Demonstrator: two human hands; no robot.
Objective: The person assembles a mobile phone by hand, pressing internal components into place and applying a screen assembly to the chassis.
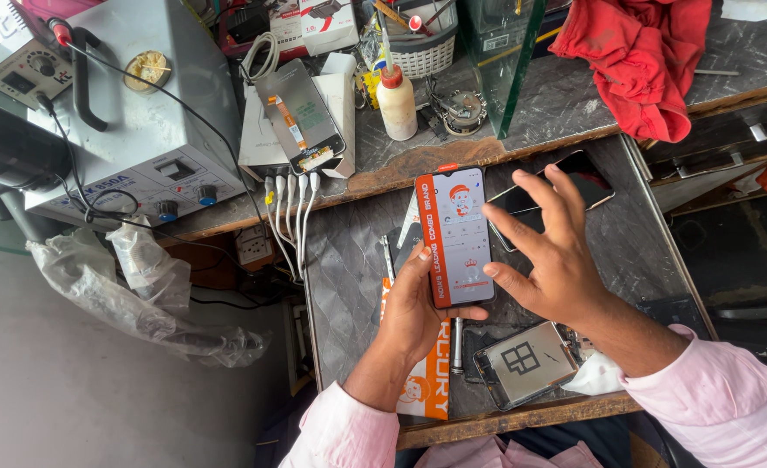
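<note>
Dark grey stone worktop (pixel 349 260), mottled and edged in worn wood, is shown from above with a higher shelf behind it. At centre a flat rectangular phone-screen package with an orange side band and pale printed face (pixel 454 236) is held upright over the worktop; the left hand (pixel 416 308) is clamped on its lower left edge, thumb across the bottom. The right hand (pixel 552 260) is held just beside the package's right edge with fingers spread apart, gripping nothing, the thumb tip at or near that edge. For this handling to be done well, the package is judged best supported along both long edges, so that the flat part inside is not flexed. Below the left wrist an orange-and-white printed sleeve (pixel 431 390) lies flat on the worktop. An opened phone body with a silver shield plate (pixel 526 362) rests near the front edge, and a black glass phone panel (pixel 565 178) lies behind the right hand. On the shelf are seen a grey metal rework station with blue knobs (pixel 153 113), a bare display module with an orange flex strip (pixel 301 117), a white squeeze bottle with a red cap (pixel 396 100), white-and-red cartons (pixel 327 22) at the rear, and a crumpled red cloth (pixel 639 52).
</note>
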